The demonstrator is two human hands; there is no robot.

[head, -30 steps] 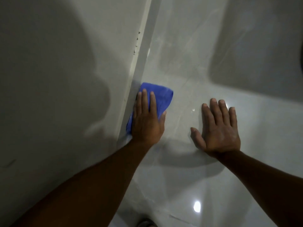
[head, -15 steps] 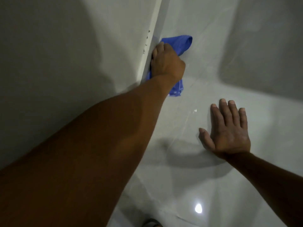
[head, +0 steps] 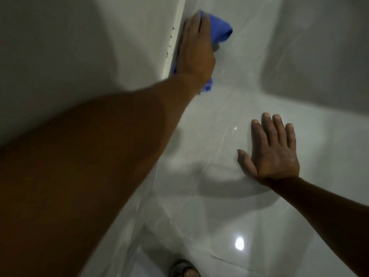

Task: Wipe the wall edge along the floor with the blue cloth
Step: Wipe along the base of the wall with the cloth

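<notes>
Ok: L hand (head: 196, 50) is pressed flat on the cloth (head: 220, 30), fingers closed over it, pinning it against the wall edge (head: 176, 35) where wall meets floor (head: 219, 196). Cloth sticks out past the fingertips up-frame and peeks under the wrist, so it lies lengthwise along the edge. R hand (head: 273, 150) is spread flat on the floor, palm down, holding nothing, well apart from the cloth; prob just bracing. Key relation: edge runs away from the person, up-frame, leaning slightly right. Cloth long axis is parallel to it. L arm is far out, so L is the nearer hand by a lot. Small dark specks on the wall (head: 169, 40) sit just beside the hand. Next stroke prob needs a body shift, imo. Foot (head: 184, 269) is at the bottom of frame. No brands/labels/text readable.
</notes>
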